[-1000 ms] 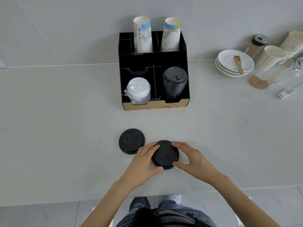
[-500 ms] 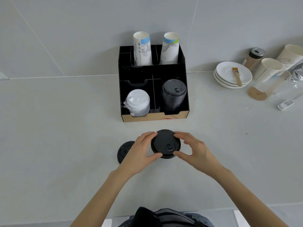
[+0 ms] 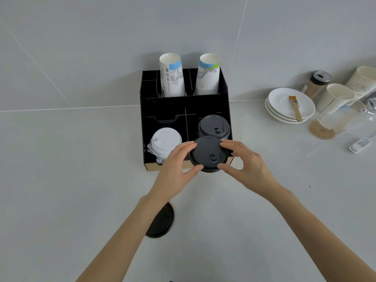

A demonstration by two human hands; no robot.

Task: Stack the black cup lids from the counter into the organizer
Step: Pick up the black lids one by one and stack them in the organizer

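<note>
I hold a black cup lid [image 3: 207, 153] between both hands, in the air just in front of the black organizer [image 3: 162, 108]. My left hand [image 3: 175, 169] grips its left rim and my right hand [image 3: 246, 165] grips its right rim. Behind the held lid, a stack of black lids [image 3: 213, 127] fills the organizer's front right compartment. White lids [image 3: 165, 140] sit in the front left compartment. Another black lid [image 3: 161, 220] lies flat on the counter, partly hidden under my left forearm.
Two paper cup stacks [image 3: 173, 76] stand in the organizer's back row against the wall. To the right sit stacked white plates [image 3: 284, 110] with a small brush [image 3: 295, 107], a shaker jar [image 3: 315, 84], paper cups [image 3: 335, 98] and a small white device [image 3: 360, 144].
Both hands lifted the black lid off the counter and carried it forward toward the organizer's front right compartment. The other lid stayed on the counter.
</note>
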